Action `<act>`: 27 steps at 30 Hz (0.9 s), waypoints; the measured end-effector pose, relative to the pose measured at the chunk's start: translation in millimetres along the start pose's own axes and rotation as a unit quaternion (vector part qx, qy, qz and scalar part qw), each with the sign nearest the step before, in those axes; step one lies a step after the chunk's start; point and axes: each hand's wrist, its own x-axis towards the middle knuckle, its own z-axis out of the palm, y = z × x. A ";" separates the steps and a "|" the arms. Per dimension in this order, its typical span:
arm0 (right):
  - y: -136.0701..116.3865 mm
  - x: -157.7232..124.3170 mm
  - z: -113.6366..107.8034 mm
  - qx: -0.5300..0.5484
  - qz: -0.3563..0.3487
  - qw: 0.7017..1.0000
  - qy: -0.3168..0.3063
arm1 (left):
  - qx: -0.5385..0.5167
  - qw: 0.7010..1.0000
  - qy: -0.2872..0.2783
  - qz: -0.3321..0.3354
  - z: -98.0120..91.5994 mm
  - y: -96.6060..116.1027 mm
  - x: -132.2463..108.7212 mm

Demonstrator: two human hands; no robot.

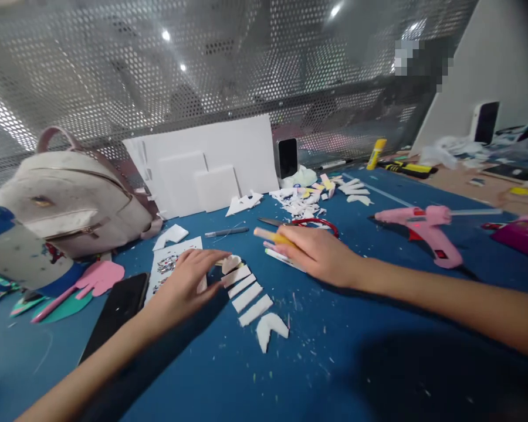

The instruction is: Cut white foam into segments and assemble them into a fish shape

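My right hand [319, 252] is closed on an orange-yellow marker [270, 236], whose pale end points left. Beneath those fingers lie slim white pens [285, 258], one with a green tip. My left hand [189, 272] has its fingers stretched out, the tips at a small rounded white foam piece [232, 264]. From that piece runs a row of several white foam strips [247, 298], ending in a V-shaped foam piece [271, 329] nearer to me. Partly under my left hand is a white sheet with shiny gems [167, 264].
Red-handled scissors [330, 225], a grey pen [227, 232] and foam scraps [301, 204] lie beyond my hands. A pink glue gun [422, 223] is at right. At left are a black phone [118, 305] and a backpack [70, 199]. White boards [246, 140] lean at the back.
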 end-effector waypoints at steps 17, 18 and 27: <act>12.0 37.3 -3.3 -0.108 -0.034 0.992 0.061 | -0.093 0.992 -0.064 -0.060 -0.8 -14.1 39.6; 5.7 38.6 -4.1 -0.095 -0.040 0.993 0.061 | -0.097 0.991 -0.072 -0.060 -2.0 -14.3 39.6; -25.1 63.6 -9.5 0.139 -0.044 0.989 -0.008 | -0.105 0.992 -0.060 -0.019 -39.3 1.0 49.4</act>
